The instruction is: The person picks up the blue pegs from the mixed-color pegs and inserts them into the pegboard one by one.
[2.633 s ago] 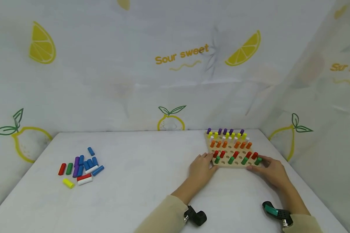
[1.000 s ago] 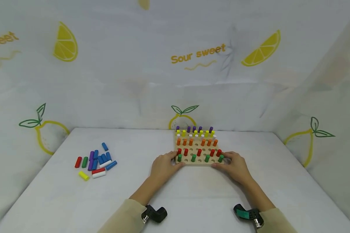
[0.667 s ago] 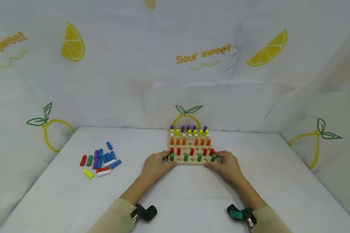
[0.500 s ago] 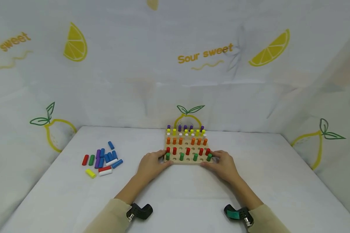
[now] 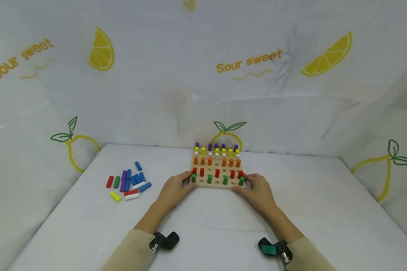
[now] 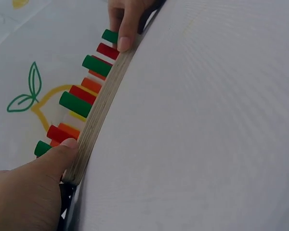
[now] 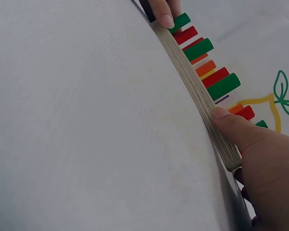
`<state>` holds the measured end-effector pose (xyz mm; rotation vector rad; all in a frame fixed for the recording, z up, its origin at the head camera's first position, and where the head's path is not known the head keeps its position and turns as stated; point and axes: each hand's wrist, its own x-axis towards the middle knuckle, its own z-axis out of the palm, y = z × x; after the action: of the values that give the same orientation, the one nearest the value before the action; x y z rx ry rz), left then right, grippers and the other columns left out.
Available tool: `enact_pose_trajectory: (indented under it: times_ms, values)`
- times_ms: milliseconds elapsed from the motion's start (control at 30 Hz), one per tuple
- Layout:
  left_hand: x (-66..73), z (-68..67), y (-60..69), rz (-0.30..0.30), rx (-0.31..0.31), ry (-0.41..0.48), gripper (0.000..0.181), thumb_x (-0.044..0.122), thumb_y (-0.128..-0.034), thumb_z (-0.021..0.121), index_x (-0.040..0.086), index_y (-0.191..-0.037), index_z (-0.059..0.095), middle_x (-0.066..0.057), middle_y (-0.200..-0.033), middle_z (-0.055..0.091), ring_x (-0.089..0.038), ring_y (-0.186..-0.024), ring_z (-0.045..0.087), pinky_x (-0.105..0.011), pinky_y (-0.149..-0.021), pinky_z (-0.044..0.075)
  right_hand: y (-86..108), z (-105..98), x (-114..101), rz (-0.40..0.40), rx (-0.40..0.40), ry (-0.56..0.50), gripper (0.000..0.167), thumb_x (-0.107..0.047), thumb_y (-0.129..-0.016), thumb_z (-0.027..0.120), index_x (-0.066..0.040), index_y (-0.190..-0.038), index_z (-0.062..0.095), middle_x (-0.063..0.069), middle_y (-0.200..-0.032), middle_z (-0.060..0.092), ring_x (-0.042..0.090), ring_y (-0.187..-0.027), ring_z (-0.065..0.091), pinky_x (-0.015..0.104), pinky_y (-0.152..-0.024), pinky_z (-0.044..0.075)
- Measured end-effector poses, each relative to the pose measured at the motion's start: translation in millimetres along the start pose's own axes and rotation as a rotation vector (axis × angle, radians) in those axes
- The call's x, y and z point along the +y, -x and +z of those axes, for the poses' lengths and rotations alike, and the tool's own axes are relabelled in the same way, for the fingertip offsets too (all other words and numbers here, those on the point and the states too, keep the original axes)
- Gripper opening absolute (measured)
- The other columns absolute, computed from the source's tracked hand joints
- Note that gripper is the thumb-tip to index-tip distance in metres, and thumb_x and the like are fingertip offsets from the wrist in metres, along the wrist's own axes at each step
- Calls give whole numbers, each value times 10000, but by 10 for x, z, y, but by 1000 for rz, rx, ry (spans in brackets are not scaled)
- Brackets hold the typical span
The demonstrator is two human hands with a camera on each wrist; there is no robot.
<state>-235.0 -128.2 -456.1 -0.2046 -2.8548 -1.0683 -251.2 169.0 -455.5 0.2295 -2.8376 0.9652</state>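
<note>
A wooden pegboard (image 5: 217, 186) lies at the back middle of the table, with rows of upright purple, yellow, white, orange, red and green pegs. My left hand (image 5: 172, 191) grips its front left corner, and my right hand (image 5: 259, 191) grips its front right corner. In the left wrist view the thumb of my left hand (image 6: 33, 187) presses the front edge of the board (image 6: 98, 113) beside a green peg (image 6: 74, 104). The right wrist view has my right hand (image 7: 267, 163) with its thumb on the same edge (image 7: 192, 89); fingers behind the board are partly hidden.
Left of the board lies a loose group of pegs: several blue ones (image 5: 145, 187), a yellow peg (image 5: 115, 197), a green peg (image 5: 117, 182), a red peg (image 5: 109, 181), plus purple and white ones. A white cloth wall (image 5: 156, 94) with lemon prints stands behind the white table (image 5: 207, 233).
Both hands have slid the pegboard leftward from the right side of the table to the middle, keeping their grip on its corners. The camera view has turned left; the loose pegs lie as before.
</note>
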Motion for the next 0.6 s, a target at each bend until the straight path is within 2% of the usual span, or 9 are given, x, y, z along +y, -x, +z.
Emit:
enact_pose_trajectory:
  times_ms: [100, 233, 300, 433, 533, 600]
  values:
    - [-1, -90, -43, 6, -50, 7, 615, 456, -935, 695, 139, -1446, 566, -93, -1468, 583, -309, -1407, 515, -506, -1148, 429, -6, -28, 7, -3, -7, 12, 769, -507, -831, 793, 11, -1368, 607, 237, -1277, 655, 387, -1207, 587, 558, -1027, 488]
    - [-52, -383, -90, -37, -78, 24, 575, 446, -955, 670, 142, -1435, 579, -96, -1455, 601, -333, -1406, 511, -544, -1127, 440, -1, -20, 16, 0, -13, 16, 761, -497, -840, 788, 16, -1371, 602, 241, -1273, 652, 387, -1197, 588, 560, -1019, 488]
    - [-99, -573, -96, -75, -41, 29, 553, 430, -969, 656, 136, -1430, 583, -129, -1440, 608, -359, -1380, 531, -561, -1106, 454, -5, -10, 15, -6, -9, 14, 758, -492, -840, 789, 16, -1371, 601, 239, -1273, 652, 385, -1197, 587, 558, -1020, 486]
    - [-242, -874, -90, -109, 83, 9, 501, 369, -999, 625, 99, -1419, 587, -219, -1392, 620, -413, -1307, 579, -589, -1056, 483, -14, -4, 24, -15, -8, 7, 761, -500, -837, 789, 15, -1367, 605, 232, -1271, 651, 380, -1193, 584, 556, -1018, 482]
    - [-347, -1010, -72, -138, 177, -23, 482, 327, -1004, 617, 70, -1410, 587, -269, -1382, 606, -447, -1278, 585, -587, -1005, 514, -14, -2, 28, -13, -10, 3, 762, -505, -835, 791, 12, -1365, 608, 224, -1264, 653, 371, -1182, 584, 551, -1008, 485]
    - [-406, -1060, -65, -167, 230, -54, 475, 307, -1001, 621, 62, -1407, 586, -287, -1371, 604, -449, -1210, 622, -520, -885, 574, -19, -5, 28, -11, -5, 6, 756, -498, -832, 796, 6, -1365, 611, 217, -1259, 655, 362, -1174, 586, 543, -1003, 491]
